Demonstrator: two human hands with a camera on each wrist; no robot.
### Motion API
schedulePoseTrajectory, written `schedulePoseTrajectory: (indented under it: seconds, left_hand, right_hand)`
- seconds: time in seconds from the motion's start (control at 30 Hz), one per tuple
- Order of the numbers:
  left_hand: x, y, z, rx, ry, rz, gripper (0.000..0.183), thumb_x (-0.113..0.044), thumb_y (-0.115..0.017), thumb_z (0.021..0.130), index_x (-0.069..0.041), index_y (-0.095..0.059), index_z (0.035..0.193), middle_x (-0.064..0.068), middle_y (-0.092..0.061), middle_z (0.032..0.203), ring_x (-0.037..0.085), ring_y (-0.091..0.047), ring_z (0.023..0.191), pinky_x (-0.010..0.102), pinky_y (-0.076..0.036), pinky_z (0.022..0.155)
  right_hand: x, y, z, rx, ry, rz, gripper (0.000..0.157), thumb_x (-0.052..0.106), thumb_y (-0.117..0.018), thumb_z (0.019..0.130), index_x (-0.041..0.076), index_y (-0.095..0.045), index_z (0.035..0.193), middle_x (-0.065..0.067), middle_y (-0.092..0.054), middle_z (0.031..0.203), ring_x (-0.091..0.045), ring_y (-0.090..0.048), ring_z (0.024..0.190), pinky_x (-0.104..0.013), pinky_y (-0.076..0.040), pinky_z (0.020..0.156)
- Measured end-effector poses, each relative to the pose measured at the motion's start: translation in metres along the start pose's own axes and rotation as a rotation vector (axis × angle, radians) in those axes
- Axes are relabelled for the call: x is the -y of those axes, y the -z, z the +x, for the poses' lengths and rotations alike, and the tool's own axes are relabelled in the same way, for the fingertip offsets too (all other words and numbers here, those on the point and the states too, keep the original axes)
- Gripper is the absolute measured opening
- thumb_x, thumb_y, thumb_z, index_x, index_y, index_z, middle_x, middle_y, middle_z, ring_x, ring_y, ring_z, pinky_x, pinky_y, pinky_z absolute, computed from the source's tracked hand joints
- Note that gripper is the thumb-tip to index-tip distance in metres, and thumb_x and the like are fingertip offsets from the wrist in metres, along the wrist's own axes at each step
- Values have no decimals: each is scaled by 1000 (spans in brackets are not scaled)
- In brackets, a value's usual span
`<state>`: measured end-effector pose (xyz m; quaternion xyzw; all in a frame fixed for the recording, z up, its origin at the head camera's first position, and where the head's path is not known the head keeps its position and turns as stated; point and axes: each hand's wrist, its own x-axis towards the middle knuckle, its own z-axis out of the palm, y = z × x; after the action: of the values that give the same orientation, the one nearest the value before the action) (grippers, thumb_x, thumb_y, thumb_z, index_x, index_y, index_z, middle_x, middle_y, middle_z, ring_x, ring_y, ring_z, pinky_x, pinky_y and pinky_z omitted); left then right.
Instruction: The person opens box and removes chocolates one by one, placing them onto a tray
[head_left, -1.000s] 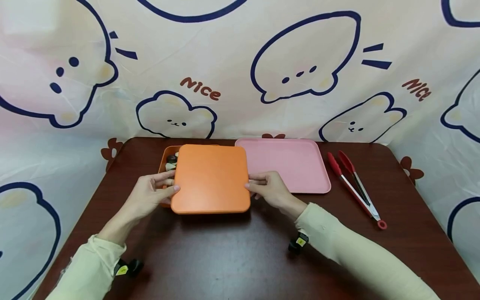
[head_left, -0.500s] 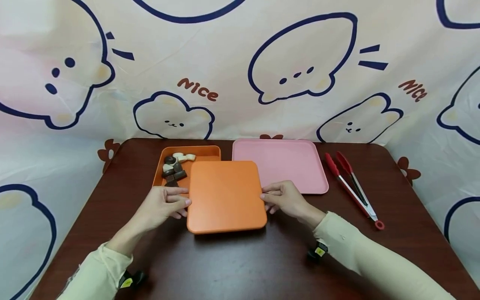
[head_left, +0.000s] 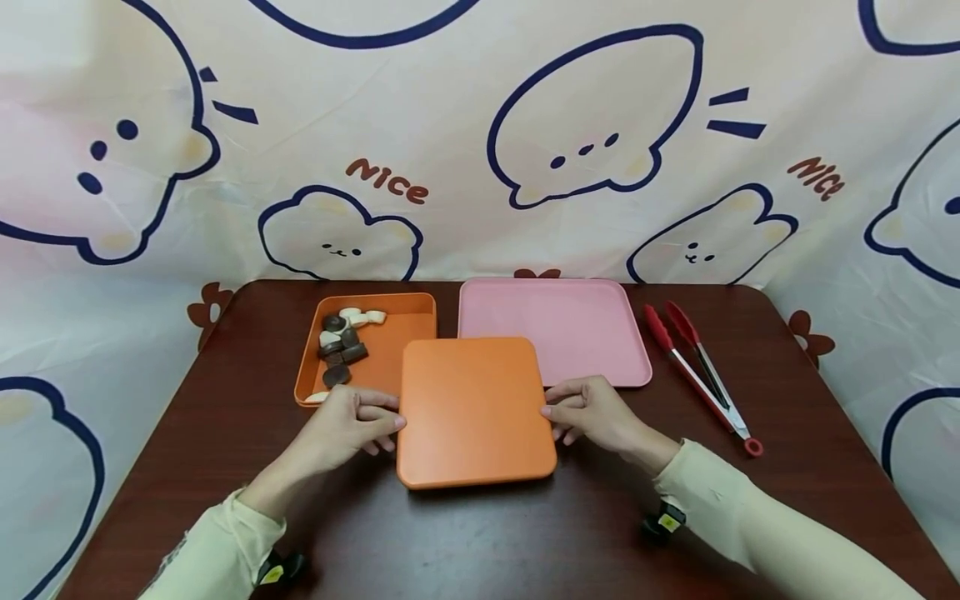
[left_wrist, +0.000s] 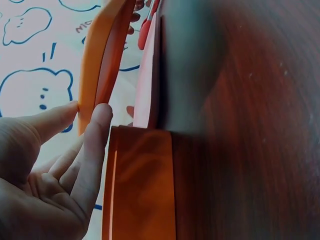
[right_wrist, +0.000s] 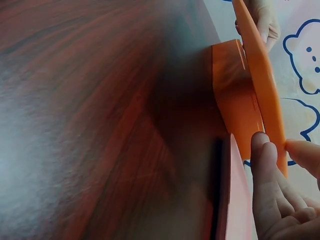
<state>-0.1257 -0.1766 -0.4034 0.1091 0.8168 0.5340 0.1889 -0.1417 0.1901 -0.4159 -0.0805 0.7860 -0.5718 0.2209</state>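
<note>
1 orange lid [head_left: 476, 412] is squarish and smooth, with 4 rounded corners.

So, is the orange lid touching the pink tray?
Apart. The left wrist view shows a gap: the patterned backdrop is visible between the orange lid and the pink tray, though they overlap in the head view.

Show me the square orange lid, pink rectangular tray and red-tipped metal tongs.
Square orange lid [head_left: 476, 412], head view: top face.
Pink rectangular tray [head_left: 551, 327], head view: flat floor.
Red-tipped metal tongs [head_left: 702, 386], head view: one arm.
</note>
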Motion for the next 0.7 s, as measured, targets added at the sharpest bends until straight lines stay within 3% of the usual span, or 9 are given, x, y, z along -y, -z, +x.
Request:
schedulePoseTrajectory:
  seconds: [0.33,0.7]
  left_hand:
    - [5,-14,4,39,16,28,40,-19,-70,95,11,-66,123,15,-79,90,26,-72,66,32,-56,51]
    - [8,-32,8,89,39,27,25,-18,-70,95,4,-73,106,17,-74,70,28,-68,56,25,-47,42]
  right_hand:
    - [-13,8,-12,25,-18,-26,35,11,-67,97,-16,-61,117,-13,-75,83,-14,-69,62,-30,-60,55]
    - [-23,14,-27,68,-55,-60,29,15,-68,97,-11,-64,108,-9,-72,74,-13,-68,60,-31,-60,54]
